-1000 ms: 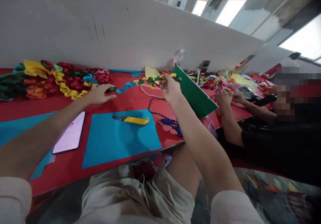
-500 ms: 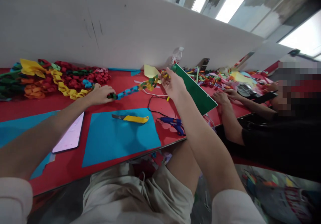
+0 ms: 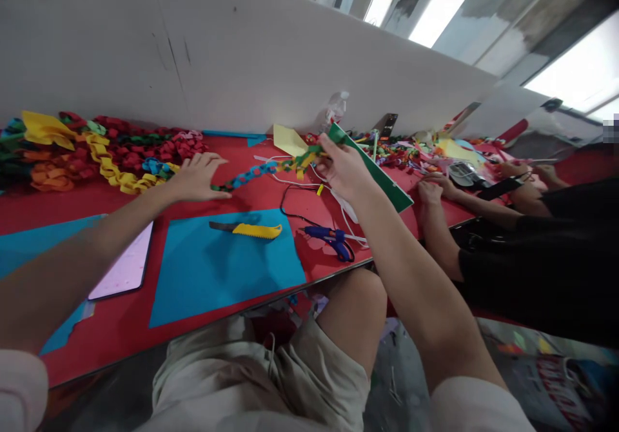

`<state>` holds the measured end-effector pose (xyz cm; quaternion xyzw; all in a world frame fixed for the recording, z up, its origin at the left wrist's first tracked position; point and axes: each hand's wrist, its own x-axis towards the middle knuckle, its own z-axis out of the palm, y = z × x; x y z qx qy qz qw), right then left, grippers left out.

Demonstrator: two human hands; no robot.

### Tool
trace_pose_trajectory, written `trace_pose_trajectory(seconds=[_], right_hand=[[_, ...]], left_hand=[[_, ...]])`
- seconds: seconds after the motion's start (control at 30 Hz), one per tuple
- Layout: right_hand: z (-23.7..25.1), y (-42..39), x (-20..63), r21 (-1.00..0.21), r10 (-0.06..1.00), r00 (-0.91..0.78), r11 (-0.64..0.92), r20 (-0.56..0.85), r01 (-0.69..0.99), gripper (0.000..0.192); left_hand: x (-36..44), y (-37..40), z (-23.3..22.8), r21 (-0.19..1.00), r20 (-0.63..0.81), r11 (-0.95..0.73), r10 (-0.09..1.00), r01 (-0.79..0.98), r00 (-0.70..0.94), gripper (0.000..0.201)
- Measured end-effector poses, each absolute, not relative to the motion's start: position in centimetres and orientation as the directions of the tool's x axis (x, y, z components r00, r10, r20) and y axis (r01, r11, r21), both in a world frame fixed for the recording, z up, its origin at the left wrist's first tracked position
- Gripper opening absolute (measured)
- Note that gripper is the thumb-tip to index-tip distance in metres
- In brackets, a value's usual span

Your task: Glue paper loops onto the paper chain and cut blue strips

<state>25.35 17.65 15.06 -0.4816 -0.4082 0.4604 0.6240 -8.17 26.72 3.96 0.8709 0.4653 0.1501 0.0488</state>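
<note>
Chain (image 3: 259, 171) pinched by right hand (image 3: 344, 169): one | left hand (image 3: 194, 176): splayed | yellow knife (image 3: 257, 231): one

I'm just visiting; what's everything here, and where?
Table: one, red, centre
Wall: one, whitish, behind table
Paper chain: one, multicoloured, centre
Paper-chain heap: one, multicoloured, far left
Large sheets: two, blue, along near edge
Utility knife: one, yellow-handled, on right blue sheet
Glue gun: one, blue, right of sheets
Touchscreen device: one, pale-screened, left
Paper sheet: one, pale yellow, behind chain
Board: one, green, right of chain
Bottle: one, clear, by wall
Craft scraps: many, mixed colours, right
Co-workers: at least two, black sleeves, right
Left grip: one, bare, by chain's left end
Right grip: one, bare, on chain, right side
</note>
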Motion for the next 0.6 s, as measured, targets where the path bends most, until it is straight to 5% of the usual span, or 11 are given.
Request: trace_pose_trajectory(seconds=[0.13,0.27,0.4,0.6], right_hand=[[15.3,16.4,23.2,-0.982,0.978,-0.089,0.181,0.186,-0.060,0.043],[15.3,16.5,23.6,-0.978,0.974,-0.102,0.206,0.202,0.025,0.045],[14.6,16.9,24.6,-0.984,0.973,0.150,0.167,0.174,0.057,0.043],[13.8,16.5,25.1,-0.953,0.953,-0.154,0.280,0.261,0.116,0.056]], left_hand=[[-1.1,23.2,7.2,0.465,0.325,-0.722,0.677,0.512,0.660,0.102],[2.4,21.9,8.8,0.702,0.260,-0.658,0.592,0.272,0.763,0.052],[2.4,22.1,8.3,0.746,0.275,-0.618,0.627,0.250,0.729,0.039],[2.3,22.1,7.7,0.753,0.311,-0.609,0.665,0.251,0.680,0.043]])
